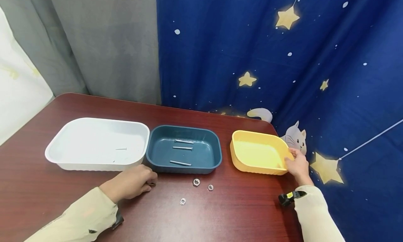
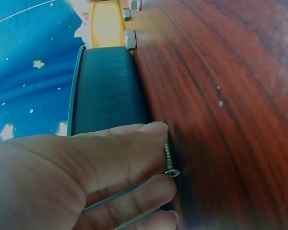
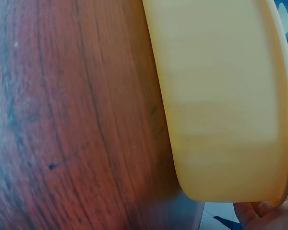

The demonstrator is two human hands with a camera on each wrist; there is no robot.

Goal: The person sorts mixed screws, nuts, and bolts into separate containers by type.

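My left hand (image 1: 133,182) is low over the table in front of the white and dark blue trays. In the left wrist view its fingertips pinch a small threaded screw (image 2: 168,158), head towards the table; part of the shaft is hidden. My right hand (image 1: 298,166) grips the right rim of a yellow tray (image 1: 252,169), thumb on the inner side. Three metal nuts, a larger one (image 1: 196,182) and two smaller, lie on the table between the hands. In the dark blue tray (image 1: 185,170) rest three long bolts (image 1: 182,148).
At the left stands a white tray (image 1: 94,166) with a small screw (image 1: 121,149) inside, its right end against the dark blue tray. The brown table (image 1: 220,217) ends at curtains (image 1: 217,53) behind and to the right.
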